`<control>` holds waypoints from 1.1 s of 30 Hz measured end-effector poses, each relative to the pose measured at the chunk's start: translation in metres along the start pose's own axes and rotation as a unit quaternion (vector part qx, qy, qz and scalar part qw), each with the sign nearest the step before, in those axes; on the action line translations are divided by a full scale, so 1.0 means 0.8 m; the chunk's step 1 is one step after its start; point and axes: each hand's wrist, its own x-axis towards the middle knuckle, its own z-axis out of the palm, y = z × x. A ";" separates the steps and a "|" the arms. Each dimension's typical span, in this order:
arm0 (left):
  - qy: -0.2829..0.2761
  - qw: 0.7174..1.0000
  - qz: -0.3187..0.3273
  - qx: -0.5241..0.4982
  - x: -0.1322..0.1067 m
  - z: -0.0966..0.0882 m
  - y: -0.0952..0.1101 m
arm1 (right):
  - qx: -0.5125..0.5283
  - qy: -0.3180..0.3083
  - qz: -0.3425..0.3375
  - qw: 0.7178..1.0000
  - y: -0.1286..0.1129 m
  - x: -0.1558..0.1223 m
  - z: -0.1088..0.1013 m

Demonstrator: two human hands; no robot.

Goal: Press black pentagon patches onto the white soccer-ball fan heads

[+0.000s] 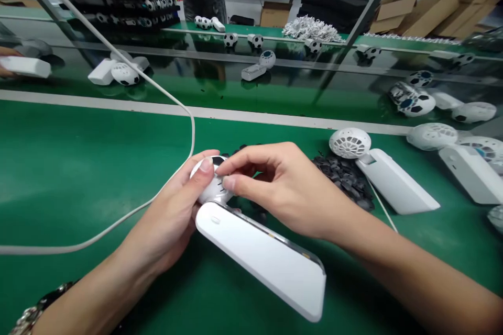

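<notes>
My left hand [173, 214] is wrapped round the round head of a white handheld fan [259, 254], whose flat handle points toward me and to the right. The thumb rests on top of the head. My right hand [275, 183] pinches with fingertips at the front of the fan head, where a small black piece [217, 160] sits. A pile of small black pieces [346, 178] lies on the green bench just right of my right hand.
Another white fan [387, 175] lies to the right, more fans [467, 159] beyond it. A white cable [173, 99] loops across the left. A conveyor belt [298, 99] carries football-patterned fans. A person stands at racks [118, 0] across the belt; cardboard boxes at back right.
</notes>
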 end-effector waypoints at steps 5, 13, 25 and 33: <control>-0.038 0.999 -0.008 0.003 -0.004 -0.006 -0.001 | 0.003 0.048 0.056 0.997 0.011 0.003 0.004; -0.100 0.994 -0.029 -0.041 -0.002 -0.005 0.003 | 0.167 -0.063 0.054 0.982 0.028 0.004 -0.003; -0.061 0.994 0.078 0.045 -0.010 -0.001 -0.001 | 0.027 -0.025 0.011 0.999 0.015 -0.003 0.012; 0.068 0.991 0.062 0.095 -0.012 0.004 -0.007 | -0.063 0.005 -0.093 0.994 0.019 0.002 0.021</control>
